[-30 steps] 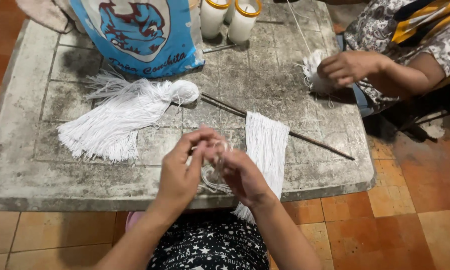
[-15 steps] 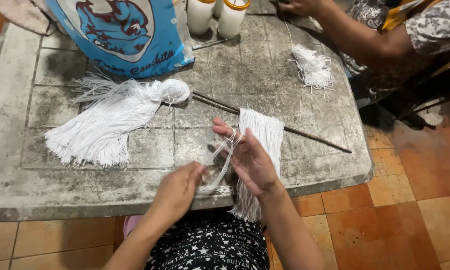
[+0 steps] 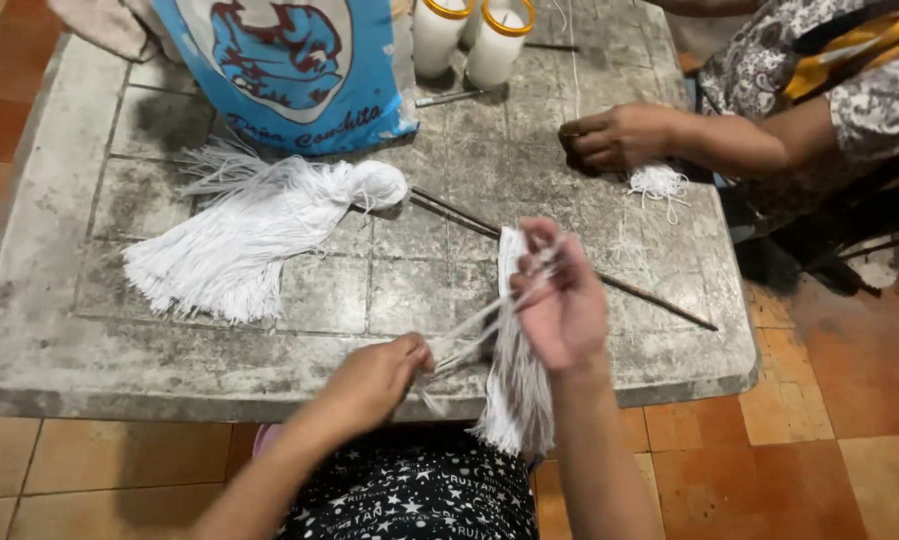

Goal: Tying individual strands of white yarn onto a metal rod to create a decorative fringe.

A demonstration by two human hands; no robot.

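— What are the two hands doing over the bench point(image 3: 300, 350)?

— The left hand point(image 3: 378, 378) is sitting low at the near edge, fingers curled shut and pinching the ends of a few white strands point(image 3: 470, 335). The right hand point(image 3: 562, 300) is lifted higher, its fingers closing on the other end of those same strands, so they are stretching taut between the two hands.

— And where is the rest of the thread lying?

— A flat hank of white thread point(image 3: 518, 390) is draping off the near edge of the bench, just under the right hand, with its fringe hanging toward the person's star-patterned lap. It is hanging from a thin dark rod point(image 3: 660, 305) that is running slantwise across the slab. To the left, well apart from both hands, a big white tassel point(image 3: 255, 230) is lying on its side, its knotted head pointing right.

— Anything else around?

— A blue printed bag point(image 3: 290, 70) is standing at the far side, with two white candles in yellow-rimmed jars point(image 3: 475, 35) beside it. Across the bench another person's hand point(image 3: 615, 137) is resting near a small tangle of white thread point(image 3: 658, 185). The floor is showing orange tiles point(image 3: 850, 400).
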